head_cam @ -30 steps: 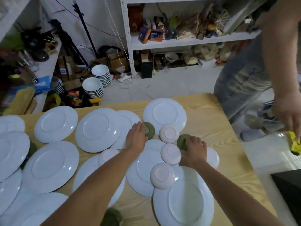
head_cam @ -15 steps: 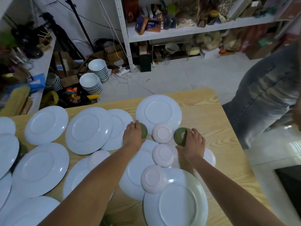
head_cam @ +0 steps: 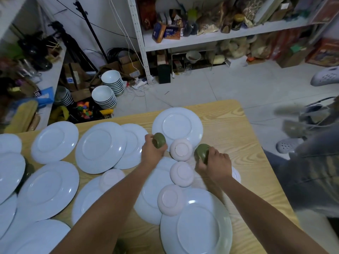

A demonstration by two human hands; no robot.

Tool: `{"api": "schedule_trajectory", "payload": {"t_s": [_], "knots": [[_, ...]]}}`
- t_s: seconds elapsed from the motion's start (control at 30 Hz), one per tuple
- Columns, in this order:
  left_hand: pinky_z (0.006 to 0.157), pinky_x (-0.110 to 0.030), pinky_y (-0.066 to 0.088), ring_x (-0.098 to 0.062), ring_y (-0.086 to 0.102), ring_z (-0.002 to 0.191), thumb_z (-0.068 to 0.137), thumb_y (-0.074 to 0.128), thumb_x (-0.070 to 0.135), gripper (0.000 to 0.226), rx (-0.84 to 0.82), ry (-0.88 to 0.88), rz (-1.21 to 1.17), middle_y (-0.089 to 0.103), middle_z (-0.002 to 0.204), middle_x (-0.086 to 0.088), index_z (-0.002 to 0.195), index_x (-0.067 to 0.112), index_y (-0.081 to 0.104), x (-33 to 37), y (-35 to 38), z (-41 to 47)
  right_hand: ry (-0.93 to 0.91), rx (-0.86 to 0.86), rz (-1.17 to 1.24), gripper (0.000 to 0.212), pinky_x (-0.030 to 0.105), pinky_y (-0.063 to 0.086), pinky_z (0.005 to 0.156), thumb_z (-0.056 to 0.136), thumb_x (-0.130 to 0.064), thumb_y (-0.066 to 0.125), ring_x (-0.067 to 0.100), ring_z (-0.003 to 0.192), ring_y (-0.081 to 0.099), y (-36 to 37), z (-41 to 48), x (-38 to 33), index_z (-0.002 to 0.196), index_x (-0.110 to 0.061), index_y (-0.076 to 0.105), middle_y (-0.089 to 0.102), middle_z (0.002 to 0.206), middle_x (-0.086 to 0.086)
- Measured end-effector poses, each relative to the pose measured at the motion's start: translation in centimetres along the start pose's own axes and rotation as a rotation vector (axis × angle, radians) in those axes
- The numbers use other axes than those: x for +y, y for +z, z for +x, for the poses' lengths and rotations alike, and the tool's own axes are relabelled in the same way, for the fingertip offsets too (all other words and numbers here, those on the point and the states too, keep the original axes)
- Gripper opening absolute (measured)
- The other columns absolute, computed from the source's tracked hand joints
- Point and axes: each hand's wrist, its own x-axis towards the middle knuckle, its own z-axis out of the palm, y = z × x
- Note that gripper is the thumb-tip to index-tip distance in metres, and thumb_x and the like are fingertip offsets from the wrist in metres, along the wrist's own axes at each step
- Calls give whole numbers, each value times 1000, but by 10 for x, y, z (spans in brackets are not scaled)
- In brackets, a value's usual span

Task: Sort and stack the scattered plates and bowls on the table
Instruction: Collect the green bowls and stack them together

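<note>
Both hands are raised just above the wooden table (head_cam: 236, 132), and each grips a small green bowl. The left hand (head_cam: 153, 153) has its fingers curled round the first green bowl (head_cam: 159, 140). This bowl is tipped on its side and sticks out at the hand's one o'clock, over the near rim of the far plate (head_cam: 177, 126). The right hand (head_cam: 216, 163) wraps its fingers round the second green bowl (head_cam: 201, 153), which shows at that hand's ten o'clock and is also tilted.

Between the two hands sits a pink bowl (head_cam: 181, 149), upside down with its foot ring up, overlapping the far plate at six o'clock. Just beside it, at its six o'clock, lies a second pink bowl (head_cam: 181, 174), also upturned. A third pink bowl (head_cam: 170, 199) sits at seven o'clock of that one, resting on overlapping plates. A fourth pink bowl (head_cam: 112, 178) lies at nine o'clock of the left forearm, on another plate.

White plates cover the table from nine o'clock round to six. Among them, a large plate (head_cam: 100, 147) overlaps a smaller plate (head_cam: 134, 145) at its three o'clock, and the nearest plate (head_cam: 197, 226) lies under the right forearm.

On the floor at the table's eleven o'clock stand two stacks of white bowls (head_cam: 104, 97). A cluttered shelf (head_cam: 220, 36) stands at twelve. At three o'clock is another person in grey clothing (head_cam: 311, 171) — blurred.
</note>
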Motion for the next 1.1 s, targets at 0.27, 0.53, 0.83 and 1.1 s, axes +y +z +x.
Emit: {"api": "schedule_trajectory", "payload": {"t_s": [0.27,0.53,0.83,1.1], "knots": [[81,-39,51,-27,58,89,86,54,41,37,-295,-597,-1381,56,113,-10,112,14,53,-11,-42,-29,535,-48,307,28,38,45,76,95,-26,41,37,90,65,-21,6,0,104,-1,49,68,95,19],[77,-45,55,-35,61,87,93,51,49,57,-190,-649,-1192,54,124,-20,134,11,40,-52,-104,-60,539,-102,362,29,40,46,89,94,-16,46,38,108,59,-35,-20,-23,114,4,51,60,117,22],[53,-37,56,-34,57,100,92,49,-2,29,-119,-341,-411,53,120,-16,118,12,50,-110,-188,-112,393,-78,421,30,35,40,74,99,-26,38,35,99,60,-36,-80,-119,104,-3,56,63,106,19],[35,-20,45,-17,57,65,97,51,23,20,-341,-173,-31,54,80,-5,79,14,55,-165,-213,-165,260,-124,454,31,33,41,71,99,-29,39,33,93,59,-9,-142,-196,99,-5,59,66,97,15]]}}
